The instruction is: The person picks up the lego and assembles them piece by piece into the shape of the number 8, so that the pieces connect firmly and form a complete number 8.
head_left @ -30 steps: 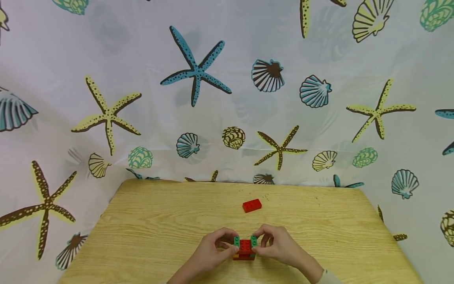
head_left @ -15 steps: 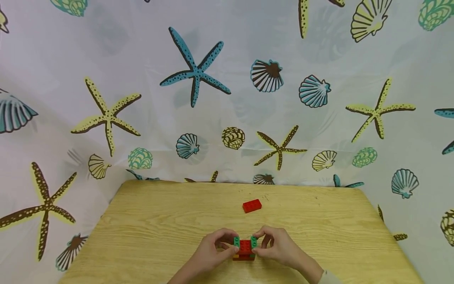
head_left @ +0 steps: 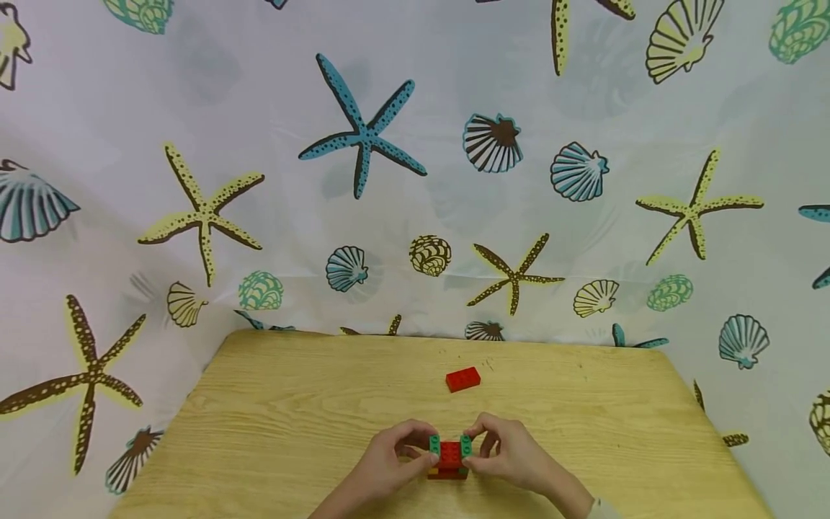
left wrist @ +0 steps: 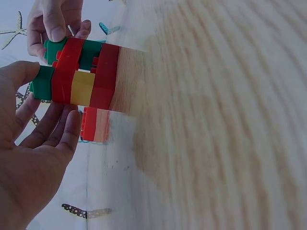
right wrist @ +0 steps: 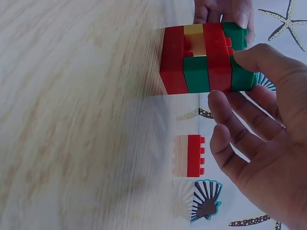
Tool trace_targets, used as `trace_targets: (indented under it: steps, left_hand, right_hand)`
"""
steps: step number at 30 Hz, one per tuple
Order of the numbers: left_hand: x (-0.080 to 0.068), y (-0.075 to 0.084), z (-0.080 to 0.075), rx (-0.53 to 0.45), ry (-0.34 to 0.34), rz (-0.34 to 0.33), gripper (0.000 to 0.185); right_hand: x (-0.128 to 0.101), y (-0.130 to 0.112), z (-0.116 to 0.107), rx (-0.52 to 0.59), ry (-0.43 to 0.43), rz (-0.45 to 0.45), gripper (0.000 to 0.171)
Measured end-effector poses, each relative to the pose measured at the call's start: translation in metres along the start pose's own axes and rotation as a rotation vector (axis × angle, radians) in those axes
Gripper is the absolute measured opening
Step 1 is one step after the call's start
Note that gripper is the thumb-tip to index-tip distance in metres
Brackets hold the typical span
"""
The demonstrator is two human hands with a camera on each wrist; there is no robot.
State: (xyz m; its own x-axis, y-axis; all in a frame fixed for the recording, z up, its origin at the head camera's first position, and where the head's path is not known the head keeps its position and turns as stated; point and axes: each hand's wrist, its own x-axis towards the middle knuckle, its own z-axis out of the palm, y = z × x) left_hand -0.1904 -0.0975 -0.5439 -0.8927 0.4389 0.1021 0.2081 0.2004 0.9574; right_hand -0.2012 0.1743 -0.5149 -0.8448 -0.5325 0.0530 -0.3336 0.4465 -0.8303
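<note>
A small stack of toy building bricks stands on the table between the hands. Its base is a red brick (left wrist: 105, 76), bearing a yellow brick (left wrist: 82, 88) at the left and a green brick (right wrist: 196, 74) at the right, with a gap between them. Across these lies an upper red brick (head_left: 450, 454). My left hand (head_left: 387, 461) pinches the left top green brick (left wrist: 43, 82) between thumb and fingers. At the other end, the right top green brick (right wrist: 242, 76) is pinched by my right hand (head_left: 512, 455). Both top green bricks sit on the upper red brick.
Behind the stack, a loose red brick (head_left: 463, 379) lies studs up on the wooden table (head_left: 292, 404). A white cloth (head_left: 402, 209) printed with starfish and shells hangs at the back and sides.
Both hands keep the same pinch on the top green bricks, and the stack stays in place. Only the head view has shifted slightly.
</note>
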Motion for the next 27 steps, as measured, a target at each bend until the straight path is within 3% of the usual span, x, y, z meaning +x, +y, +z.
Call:
trace_targets:
  steps: [7, 14, 27]
  left_hand:
    - [0.0, 0.002, 0.0, -0.005, 0.0, -0.014, 0.03]
    - [0.0, 0.002, -0.002, 0.002, 0.002, -0.02, 0.031]
    - [0.001, 0.0, -0.001, -0.004, 0.0, -0.025, 0.033]
  right_hand:
    - [-0.002, 0.004, -0.008, 0.028, -0.013, -0.017, 0.036]
    - [0.003, 0.019, -0.021, 0.063, 0.038, 0.0, 0.04]
    - [0.038, 0.045, -0.033, -0.059, 0.191, 0.042, 0.04]
